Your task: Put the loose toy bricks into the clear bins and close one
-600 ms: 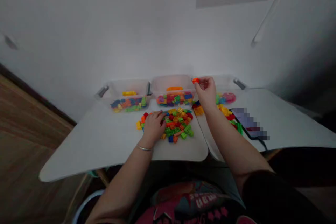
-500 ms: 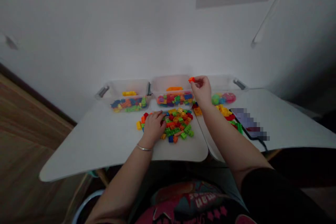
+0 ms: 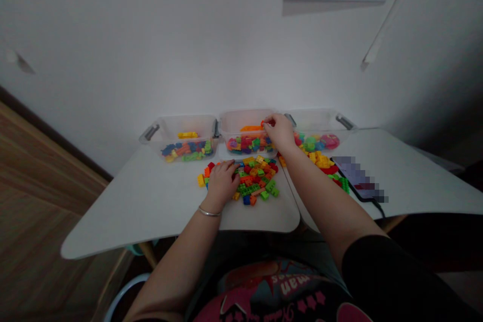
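My right hand (image 3: 278, 132) reaches over the middle clear bin (image 3: 247, 119), fingers pinched on a small orange-red brick (image 3: 263, 124) just above the bricks inside. My left hand (image 3: 221, 181) rests with fingers curled on the left side of a loose pile of coloured bricks (image 3: 256, 179) on the white table (image 3: 151, 201); a thin bangle circles that wrist. Whether the left fingers hold a brick is hidden.
A left bin (image 3: 181, 133) and a right bin (image 3: 320, 123), both clear with grey handles, hold coloured bricks. More bricks (image 3: 323, 162) lie on the second table (image 3: 415, 176) beside a phone with a cable (image 3: 358, 178). A wall stands close behind the bins.
My right hand has carried the orange-red brick leftward and down from near the right bin to over the middle bin. My left hand has stayed on the pile.
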Tool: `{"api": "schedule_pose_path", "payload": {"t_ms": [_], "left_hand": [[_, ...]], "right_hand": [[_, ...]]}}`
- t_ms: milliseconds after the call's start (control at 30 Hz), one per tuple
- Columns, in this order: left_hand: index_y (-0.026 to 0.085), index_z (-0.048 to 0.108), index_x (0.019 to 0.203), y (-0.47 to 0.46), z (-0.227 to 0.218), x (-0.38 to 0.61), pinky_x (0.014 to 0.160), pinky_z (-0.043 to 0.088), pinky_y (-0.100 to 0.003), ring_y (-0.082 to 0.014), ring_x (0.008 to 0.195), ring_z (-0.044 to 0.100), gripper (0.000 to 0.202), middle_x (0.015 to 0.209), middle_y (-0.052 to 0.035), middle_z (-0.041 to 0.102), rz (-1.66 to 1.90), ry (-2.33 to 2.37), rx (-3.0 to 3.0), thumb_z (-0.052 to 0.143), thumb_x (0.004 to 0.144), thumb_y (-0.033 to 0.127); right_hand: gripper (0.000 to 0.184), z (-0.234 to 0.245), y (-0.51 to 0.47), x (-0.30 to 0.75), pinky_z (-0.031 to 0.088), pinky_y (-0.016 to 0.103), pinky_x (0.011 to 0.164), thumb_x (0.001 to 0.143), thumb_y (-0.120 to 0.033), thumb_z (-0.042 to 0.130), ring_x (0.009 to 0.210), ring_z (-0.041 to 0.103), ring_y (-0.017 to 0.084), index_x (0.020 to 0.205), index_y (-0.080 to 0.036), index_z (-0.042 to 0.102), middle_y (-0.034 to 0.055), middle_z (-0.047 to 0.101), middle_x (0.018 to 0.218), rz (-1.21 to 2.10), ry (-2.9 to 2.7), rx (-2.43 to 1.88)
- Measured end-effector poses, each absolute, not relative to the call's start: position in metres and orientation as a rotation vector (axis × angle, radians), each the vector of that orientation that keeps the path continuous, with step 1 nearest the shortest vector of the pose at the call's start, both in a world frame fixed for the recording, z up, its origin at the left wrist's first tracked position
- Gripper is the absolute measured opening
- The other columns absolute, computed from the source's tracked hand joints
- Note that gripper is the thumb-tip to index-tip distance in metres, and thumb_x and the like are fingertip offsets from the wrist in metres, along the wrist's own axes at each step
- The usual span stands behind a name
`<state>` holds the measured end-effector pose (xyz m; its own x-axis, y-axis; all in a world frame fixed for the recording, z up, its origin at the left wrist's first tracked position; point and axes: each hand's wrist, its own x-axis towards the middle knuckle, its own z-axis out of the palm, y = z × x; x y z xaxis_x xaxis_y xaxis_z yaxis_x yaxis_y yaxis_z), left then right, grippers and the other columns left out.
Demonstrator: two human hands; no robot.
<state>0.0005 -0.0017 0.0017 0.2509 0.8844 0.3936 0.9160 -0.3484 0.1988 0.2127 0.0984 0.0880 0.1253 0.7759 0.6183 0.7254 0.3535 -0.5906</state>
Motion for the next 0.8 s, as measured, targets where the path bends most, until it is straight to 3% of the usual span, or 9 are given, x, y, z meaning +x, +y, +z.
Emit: {"api": "schedule_pose_path", "payload": {"t_ms": [300,567,800], "left_hand": [[0.021,0.066,0.12,-0.001,0.0,0.0,0.104,0.042,-0.045,-0.0264,0.118,0.055,0.037,0.131,-0.0064,0.061,-0.695,-1.735,-2.432,0.052,0.086,0.023],[0.023,0.066,0.119,0.0,-0.002,0.0,0.105,0.042,-0.044,-0.0255,0.119,0.055,0.036,0.13,-0.006,0.062,-0.728,-1.759,-2.433,0.053,0.086,0.024],[0.023,0.066,0.119,-0.001,-0.002,0.0,0.106,0.041,-0.045,-0.0257,0.119,0.055,0.036,0.131,-0.0065,0.062,-0.726,-1.753,-2.422,0.053,0.086,0.024]], "right_hand": [[0.014,0.074,0.089,0.223,0.049,0.039,0.086,0.08,-0.028,0.057,0.088,0.061,0.022,0.089,-0.021,0.066,0.0062,0.068,0.09,-0.018,-1.578,-1.155],[0.014,0.04,0.034,0.215,0.046,0.042,0.092,0.083,-0.026,0.056,0.096,0.061,0.025,0.094,-0.021,0.064,0.008,0.07,0.097,-0.106,-1.75,-1.04],[0.029,0.002,-0.001,0.197,0.044,0.045,0.096,0.078,-0.034,0.067,0.105,0.056,0.028,0.105,-0.021,0.068,0.0086,0.069,0.107,0.061,-2.031,-1.285]]}}
